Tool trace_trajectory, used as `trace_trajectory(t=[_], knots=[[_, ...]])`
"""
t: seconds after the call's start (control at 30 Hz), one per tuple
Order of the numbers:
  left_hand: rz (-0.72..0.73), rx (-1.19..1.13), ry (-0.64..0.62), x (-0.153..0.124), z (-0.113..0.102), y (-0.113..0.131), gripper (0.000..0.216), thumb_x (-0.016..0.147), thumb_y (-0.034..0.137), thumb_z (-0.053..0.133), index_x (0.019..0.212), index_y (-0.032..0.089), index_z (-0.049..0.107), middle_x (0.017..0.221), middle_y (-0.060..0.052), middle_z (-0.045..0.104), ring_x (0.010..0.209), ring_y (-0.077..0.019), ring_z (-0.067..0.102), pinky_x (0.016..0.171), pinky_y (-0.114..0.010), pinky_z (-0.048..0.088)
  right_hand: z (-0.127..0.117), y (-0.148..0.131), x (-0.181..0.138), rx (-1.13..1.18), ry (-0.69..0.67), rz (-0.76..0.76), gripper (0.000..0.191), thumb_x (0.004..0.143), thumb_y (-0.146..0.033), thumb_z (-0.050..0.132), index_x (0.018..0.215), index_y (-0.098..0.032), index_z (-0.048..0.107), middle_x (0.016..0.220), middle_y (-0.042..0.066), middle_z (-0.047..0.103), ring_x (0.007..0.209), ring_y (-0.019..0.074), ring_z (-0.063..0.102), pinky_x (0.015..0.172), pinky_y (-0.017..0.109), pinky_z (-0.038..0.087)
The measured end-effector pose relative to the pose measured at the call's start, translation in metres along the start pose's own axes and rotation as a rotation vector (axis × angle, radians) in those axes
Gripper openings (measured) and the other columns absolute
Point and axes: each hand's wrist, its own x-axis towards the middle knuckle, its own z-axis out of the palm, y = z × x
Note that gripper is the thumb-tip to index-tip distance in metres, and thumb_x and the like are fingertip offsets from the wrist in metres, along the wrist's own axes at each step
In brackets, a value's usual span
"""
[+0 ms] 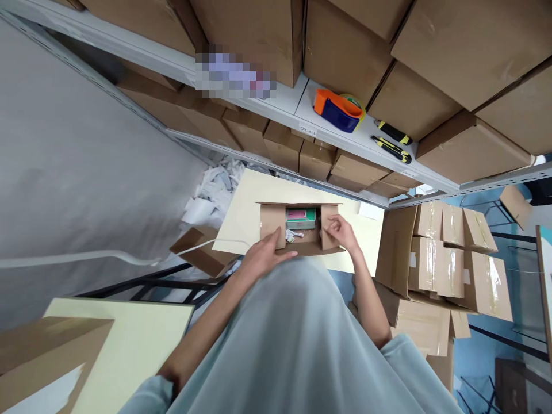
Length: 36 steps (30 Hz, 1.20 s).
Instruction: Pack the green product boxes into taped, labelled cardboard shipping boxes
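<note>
A small cardboard box (pixel 302 248) sits on the pale yellow table, its left and right short flaps folded partly over the opening. Inside it show a green and pink carton (pixel 301 215) and some small crumpled white pieces (pixel 293 234) too small to name. My left hand (pixel 265 253) lies on the left flap (pixel 272 224) and the near edge, thumb and fingers spread. At the other end, the bent fingers of my right hand (pixel 340 231) pinch the right flap (pixel 328 221).
Above the table (pixel 250 192), a shelf (pixel 293 95) holds cartons, an orange and blue tape dispenser (pixel 338 110) and two utility knives (pixel 392 149). Crumpled paper (pixel 211 192) lies to the left. Taped boxes (pixel 431 264) are stacked at right. A white cable (pixel 129 259) runs in from the left.
</note>
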Motion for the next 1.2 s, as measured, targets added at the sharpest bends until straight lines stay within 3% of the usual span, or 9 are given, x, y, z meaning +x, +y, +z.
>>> trace_trajectory(t=[0.13,0.27,0.37,0.5,0.63,0.77,0.97,1.1,1.2], knots=[[-0.014,-0.025,0.379,0.008,0.010,0.000,0.122,0.085,0.076,0.080,0.174,0.010,0.029,0.164,-0.030,0.054,0.148,-0.0470,0.059,0.120,-0.051,0.050,0.010,-0.001,-0.003,-0.256,-0.031,0.004,0.035,0.094,-0.051,0.071,0.114,-0.021,0.074,0.090,0.003,0.077,0.087,0.0201,0.073,0.090,0.034,0.059],[0.099,-0.065,0.676,0.033,0.020,-0.006,0.147,0.077,0.085,0.080,0.171,-0.007,0.018,0.173,-0.046,0.026,0.168,-0.0538,0.026,0.134,-0.062,0.030,-0.006,-0.003,-0.015,-0.338,0.171,0.033,0.077,0.101,-0.063,0.062,0.162,-0.018,0.047,0.119,0.012,0.080,0.100,0.0265,0.077,0.090,0.040,0.061],[0.204,-0.058,0.656,0.059,0.022,-0.014,0.140,0.077,0.087,0.076,0.171,-0.002,0.025,0.176,-0.045,0.022,0.171,-0.0517,0.016,0.136,-0.067,0.021,-0.013,-0.004,-0.019,-0.418,0.142,0.031,0.107,0.098,-0.064,0.068,0.178,-0.017,0.015,0.129,0.014,0.078,0.111,0.0312,0.077,0.096,0.045,0.061],[0.294,-0.034,0.607,0.077,0.017,-0.027,0.122,0.081,0.079,0.080,0.168,0.004,0.039,0.175,-0.042,0.029,0.171,-0.0498,0.020,0.137,-0.064,0.023,-0.009,-0.011,-0.015,-0.513,0.090,0.012,0.116,0.097,-0.063,0.071,0.181,-0.021,0.003,0.145,0.018,0.070,0.114,0.0324,0.076,0.094,0.046,0.063],[0.319,-0.001,0.657,0.066,0.010,-0.042,0.085,0.093,0.064,0.078,0.161,0.019,0.055,0.172,-0.028,0.045,0.169,-0.0460,0.028,0.136,-0.063,0.026,-0.005,-0.019,-0.013,-0.528,0.180,-0.083,0.092,0.097,-0.065,0.070,0.174,-0.030,0.034,0.169,0.020,0.045,0.128,0.0337,0.070,0.090,0.045,0.065],[0.359,-0.032,0.572,0.049,0.015,-0.057,0.037,0.106,0.047,0.065,0.131,0.022,0.075,0.146,-0.021,0.066,0.158,-0.0405,0.047,0.130,-0.059,0.040,-0.001,-0.006,-0.019,-0.546,0.189,-0.139,0.050,0.102,-0.065,0.062,0.128,-0.025,0.077,0.167,0.017,0.047,0.149,0.0364,0.055,0.108,0.049,0.060],[0.115,-0.348,0.545,0.056,0.032,-0.054,0.027,0.103,0.039,0.063,0.121,0.022,0.073,0.157,-0.016,0.056,0.141,-0.0315,0.062,0.118,-0.045,0.053,0.014,0.025,-0.015,-0.234,0.161,0.054,0.040,0.098,-0.056,0.060,0.118,-0.024,0.074,0.125,0.010,0.077,0.106,0.0244,0.072,0.096,0.037,0.059],[-0.121,-0.452,0.434,0.073,0.026,-0.044,0.041,0.095,0.033,0.070,0.134,0.024,0.064,0.135,-0.010,0.074,0.114,-0.0285,0.073,0.103,-0.042,0.058,0.020,0.024,-0.007,-0.265,0.256,0.192,0.031,0.087,-0.052,0.068,0.105,-0.027,0.074,0.106,0.002,0.080,0.088,0.0215,0.067,0.088,0.033,0.053],[-0.119,-0.387,0.364,0.081,0.015,-0.037,0.039,0.094,0.034,0.072,0.131,0.026,0.066,0.125,-0.006,0.078,0.104,-0.0276,0.075,0.098,-0.039,0.057,0.016,0.023,-0.011,-0.255,0.297,0.261,0.030,0.083,-0.050,0.070,0.102,-0.027,0.074,0.104,0.001,0.080,0.082,0.0207,0.066,0.086,0.032,0.051]])
